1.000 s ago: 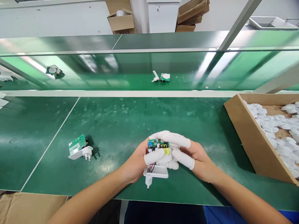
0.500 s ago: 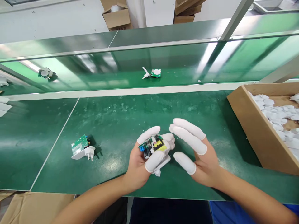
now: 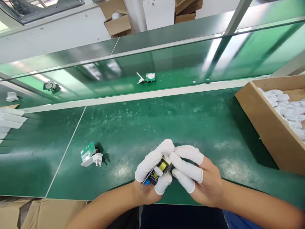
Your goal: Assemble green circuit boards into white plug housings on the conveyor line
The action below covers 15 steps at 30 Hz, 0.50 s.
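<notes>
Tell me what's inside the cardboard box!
White rounded pieces fill the cardboard box; they cover most of its bottom, and the box's right end is out of view.

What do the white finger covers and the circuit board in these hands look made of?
The finger cots look like thin matte latex or rubber, stretched snug. The circuit board looks like rigid fibreglass under a dark coating, though the cots hide most of it.

- Green surface open ahead of hands
- R hand to cardboard box: gap, box wall blocks
- L hand leftward: PCB w/ plug in way
</notes>
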Available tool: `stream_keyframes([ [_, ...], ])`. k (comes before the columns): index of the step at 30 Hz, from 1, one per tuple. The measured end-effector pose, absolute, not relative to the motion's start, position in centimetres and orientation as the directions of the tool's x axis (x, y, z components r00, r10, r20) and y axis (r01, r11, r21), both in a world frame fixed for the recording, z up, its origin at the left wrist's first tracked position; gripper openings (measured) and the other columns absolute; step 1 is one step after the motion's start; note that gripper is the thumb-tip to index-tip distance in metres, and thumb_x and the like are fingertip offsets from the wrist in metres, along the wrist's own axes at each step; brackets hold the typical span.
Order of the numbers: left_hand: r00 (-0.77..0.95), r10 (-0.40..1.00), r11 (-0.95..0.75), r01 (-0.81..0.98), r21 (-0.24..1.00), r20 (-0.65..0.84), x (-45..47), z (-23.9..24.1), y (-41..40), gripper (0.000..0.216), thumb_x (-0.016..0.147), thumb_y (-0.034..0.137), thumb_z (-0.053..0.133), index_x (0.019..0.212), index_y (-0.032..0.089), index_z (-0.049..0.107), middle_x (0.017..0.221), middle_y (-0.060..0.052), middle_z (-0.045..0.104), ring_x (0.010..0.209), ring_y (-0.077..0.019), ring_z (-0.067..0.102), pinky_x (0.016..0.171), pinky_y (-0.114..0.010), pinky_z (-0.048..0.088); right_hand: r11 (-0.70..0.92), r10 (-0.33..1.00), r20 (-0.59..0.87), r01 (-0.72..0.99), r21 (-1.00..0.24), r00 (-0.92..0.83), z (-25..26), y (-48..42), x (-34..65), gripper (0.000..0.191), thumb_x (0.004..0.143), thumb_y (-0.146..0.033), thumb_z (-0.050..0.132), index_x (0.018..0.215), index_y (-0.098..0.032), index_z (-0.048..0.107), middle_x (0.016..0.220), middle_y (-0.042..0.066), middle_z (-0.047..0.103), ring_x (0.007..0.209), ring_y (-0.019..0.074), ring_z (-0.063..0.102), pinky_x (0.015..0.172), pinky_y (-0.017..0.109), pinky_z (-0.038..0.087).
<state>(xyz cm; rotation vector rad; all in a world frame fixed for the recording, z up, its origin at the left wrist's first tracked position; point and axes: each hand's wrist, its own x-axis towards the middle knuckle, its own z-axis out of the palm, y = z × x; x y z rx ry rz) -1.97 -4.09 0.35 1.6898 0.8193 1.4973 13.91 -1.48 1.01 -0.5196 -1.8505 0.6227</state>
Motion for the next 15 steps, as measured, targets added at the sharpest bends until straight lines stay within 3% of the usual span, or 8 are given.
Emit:
stream_keyframes([
  [4, 0.012, 0.949, -0.303, -0.231, 0.925, 0.314, -1.7, 0.5, -4.2, 0.046, 0.085, 0.021, 0.053, 0.128, 0.035, 0.043, 0.115, -0.007, 0.064, 0.096, -0.0228, 0.065, 0.077, -0.035, 0.056, 0.741, 0.659, 0.657, 0.166, -0.65, -0.366, 1.8, -0.8, 14.4, 0.046, 0.079, 0.0, 0.052, 0.122, -0.016, 0.049, 0.108, 0.009, 0.053, 0.102, 0.018, 0.053, 0.089, 0.032, 0.047],
  [8, 0.159, 0.985, 0.009, -0.421, 0.907, 0.064, -1.9, 1.0, -3.6, 0.038, 0.086, 0.028, 0.052, 0.123, 0.031, 0.045, 0.112, -0.008, 0.063, 0.097, -0.0236, 0.064, 0.075, -0.037, 0.056, 0.619, 0.78, 0.53, 0.286, -0.732, -0.331, 2.3, -0.4, 14.6, 0.052, 0.079, -0.017, 0.063, 0.127, -0.019, 0.042, 0.12, 0.011, 0.045, 0.113, 0.0199, 0.045, 0.098, 0.033, 0.041],
  [11, 0.286, 0.958, 0.143, -0.458, 0.877, -0.007, -2.1, 1.3, -3.3, 0.039, 0.085, 0.028, 0.054, 0.123, 0.029, 0.044, 0.108, -0.008, 0.064, 0.095, -0.0225, 0.064, 0.08, -0.039, 0.053, 0.545, 0.801, 0.407, 0.252, -0.8, -0.439, 2.0, -0.4, 14.5, 0.063, 0.078, -0.024, 0.066, 0.133, -0.02, 0.034, 0.124, 0.012, 0.043, 0.116, 0.0208, 0.044, 0.098, 0.034, 0.042],
  [15, 0.303, 0.951, 0.198, -0.431, 0.88, -0.066, -2.2, 1.4, -3.3, 0.035, 0.083, 0.025, 0.057, 0.117, 0.028, 0.047, 0.107, -0.006, 0.063, 0.094, -0.0205, 0.064, 0.083, -0.037, 0.051, 0.536, 0.787, 0.381, 0.233, -0.811, -0.485, 2.0, -0.3, 14.4, 0.068, 0.075, -0.023, 0.07, 0.133, -0.023, 0.035, 0.115, 0.009, 0.051, 0.107, 0.0203, 0.05, 0.089, 0.033, 0.047],
])
